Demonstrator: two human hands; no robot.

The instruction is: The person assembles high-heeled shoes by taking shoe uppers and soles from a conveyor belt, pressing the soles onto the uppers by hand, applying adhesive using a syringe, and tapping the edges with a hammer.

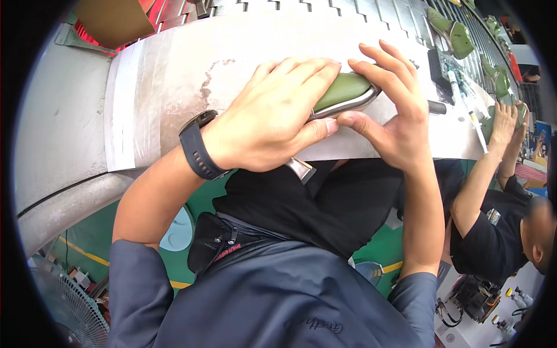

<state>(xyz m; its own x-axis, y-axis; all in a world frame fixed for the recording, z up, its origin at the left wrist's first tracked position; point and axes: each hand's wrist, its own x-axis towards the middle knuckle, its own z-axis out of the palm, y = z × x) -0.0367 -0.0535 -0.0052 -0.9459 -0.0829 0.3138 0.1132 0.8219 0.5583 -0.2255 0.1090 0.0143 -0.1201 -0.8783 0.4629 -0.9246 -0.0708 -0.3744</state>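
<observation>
A green shoe [348, 90] with a shiny silver edge lies over the front of the light worktable, its rounded toe pointing right. My left hand [284, 107], a dark watch on its wrist, is closed over the shoe and hides its middle. Below that hand sticks out a silver piece with a dark tip [303, 169], which looks like the shoe's heel. My right hand [394, 95] curves around the toe with fingers and thumb apart. Its thumb is close to my left thumb; whether it touches the shoe I cannot tell.
The worktable [174, 69] runs along a slatted metal conveyor [325, 8] carrying more green shoes [458, 40]. A dark block [442, 69] and pen-like tools [476, 122] lie right. There a co-worker [499, 226] handles a green shoe. A fan [69, 301] stands lower left.
</observation>
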